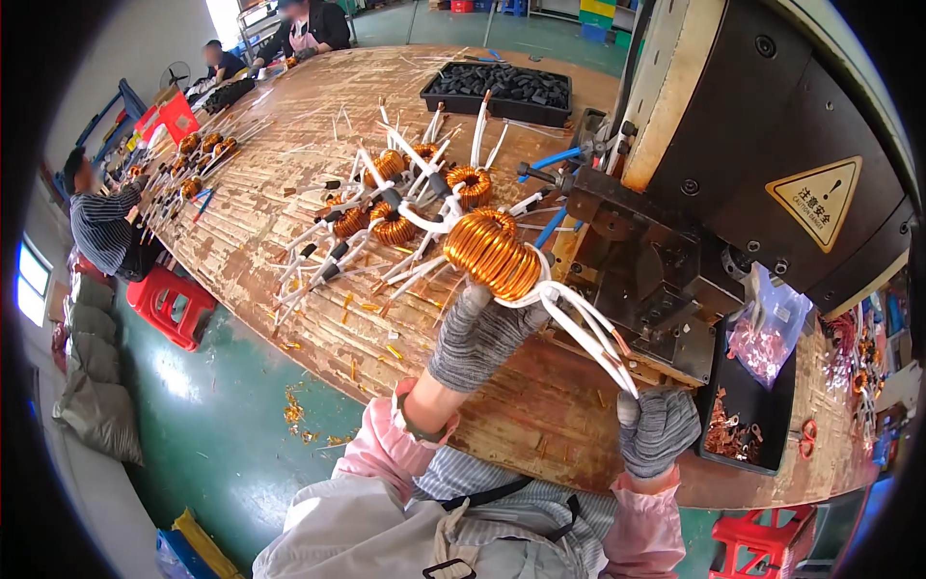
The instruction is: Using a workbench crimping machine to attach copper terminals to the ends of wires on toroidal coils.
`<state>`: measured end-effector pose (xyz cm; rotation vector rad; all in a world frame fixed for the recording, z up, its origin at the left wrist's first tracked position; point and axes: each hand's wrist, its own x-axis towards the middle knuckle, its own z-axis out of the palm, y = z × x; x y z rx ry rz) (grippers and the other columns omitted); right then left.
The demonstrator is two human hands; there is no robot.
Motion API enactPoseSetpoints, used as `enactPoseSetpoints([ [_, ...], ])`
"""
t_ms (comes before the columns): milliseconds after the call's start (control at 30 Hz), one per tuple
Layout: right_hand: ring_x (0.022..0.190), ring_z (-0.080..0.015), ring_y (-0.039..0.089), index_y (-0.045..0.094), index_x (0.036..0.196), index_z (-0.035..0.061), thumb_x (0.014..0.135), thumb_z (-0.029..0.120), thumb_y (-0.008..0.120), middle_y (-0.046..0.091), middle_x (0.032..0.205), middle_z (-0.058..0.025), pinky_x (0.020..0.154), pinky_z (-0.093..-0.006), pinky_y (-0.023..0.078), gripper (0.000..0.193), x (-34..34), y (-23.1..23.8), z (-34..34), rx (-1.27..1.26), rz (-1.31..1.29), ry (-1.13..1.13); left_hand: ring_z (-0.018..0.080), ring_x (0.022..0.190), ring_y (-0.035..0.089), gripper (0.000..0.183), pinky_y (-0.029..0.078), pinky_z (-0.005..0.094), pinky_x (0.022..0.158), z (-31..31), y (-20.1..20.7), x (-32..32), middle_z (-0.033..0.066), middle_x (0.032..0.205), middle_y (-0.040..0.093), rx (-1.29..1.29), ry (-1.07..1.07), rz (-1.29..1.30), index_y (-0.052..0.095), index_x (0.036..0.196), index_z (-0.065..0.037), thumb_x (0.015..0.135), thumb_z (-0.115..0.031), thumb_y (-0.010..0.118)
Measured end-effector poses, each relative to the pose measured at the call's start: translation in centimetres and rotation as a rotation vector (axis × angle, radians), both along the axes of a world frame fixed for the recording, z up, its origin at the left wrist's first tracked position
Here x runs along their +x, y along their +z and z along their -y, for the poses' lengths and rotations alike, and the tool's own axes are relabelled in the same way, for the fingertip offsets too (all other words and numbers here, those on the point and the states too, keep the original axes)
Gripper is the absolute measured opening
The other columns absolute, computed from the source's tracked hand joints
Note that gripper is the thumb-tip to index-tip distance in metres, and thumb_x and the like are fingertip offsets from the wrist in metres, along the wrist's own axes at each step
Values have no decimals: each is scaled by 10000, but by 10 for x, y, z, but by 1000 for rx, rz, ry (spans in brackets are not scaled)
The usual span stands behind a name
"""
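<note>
My left hand (477, 338), in a grey knit glove, is closed round the underside of a toroidal coil (494, 256) wound with thick copper wire. White-sleeved leads (590, 340) run from the coil toward the lower right, some with bare copper ends. At their far end, my right hand (660, 430), gloved alike, pinches a lead between thumb and fingers. Just beyond the coil and leads stands a black press machine (666, 265), its tooling apart from the leads. Several similar coils (471, 186) with white leads and black sleeves lie on the worn wooden table (289, 212) to the left.
A black tray (712, 452) of copper terminals sits right of my right hand, with a plastic bag (767, 328) of copper pieces over its far end. Farther back is a tray of black parts (497, 89). Red stools (172, 304) stand by the table; co-workers sit at the far left.
</note>
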<state>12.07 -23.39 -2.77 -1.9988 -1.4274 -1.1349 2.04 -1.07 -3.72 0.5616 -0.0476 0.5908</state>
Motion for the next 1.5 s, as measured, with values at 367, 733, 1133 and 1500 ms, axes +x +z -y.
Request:
enactPoseSetpoints([
  [367, 547, -240, 485, 537, 852, 94, 790, 306, 718, 441, 630, -56, 482, -369, 404, 286, 6, 6, 10, -55, 11, 26, 384, 1148, 523, 1051, 492, 589, 874, -25, -21, -17, 176, 1350, 450, 85, -251, 142, 307, 1415, -85, 663, -741, 633],
  [733, 664, -274, 561, 591, 868, 56, 901, 215, 586, 556, 743, -97, 577, -371, 447, 162, 7, 10, 27, 127, -1028, 230, 331, 1195, 430, 988, 401, 502, 991, -39, -32, 18, 145, 1367, 404, -126, -245, 384, 350, 1383, -109, 701, -810, 484],
  [1133, 813, -343, 624, 620, 962, 62, 813, 315, 681, 643, 883, -159, 731, -434, 489, 300, 153, -25, 147, -428, -696, -586, 247, 1010, 483, 981, 346, 556, 1024, -64, -66, 11, 93, 1136, 502, -174, -209, 207, 396, 1297, -64, 641, -755, 630],
  [1500, 934, -375, 609, 623, 985, 26, 761, 335, 719, 650, 950, -198, 783, -429, 494, 393, 172, -49, 144, -501, -834, -598, 368, 1154, 491, 958, 377, 600, 1003, -50, -50, 25, 209, 1311, 464, -158, -200, 371, 385, 1344, -25, 744, -766, 482],
])
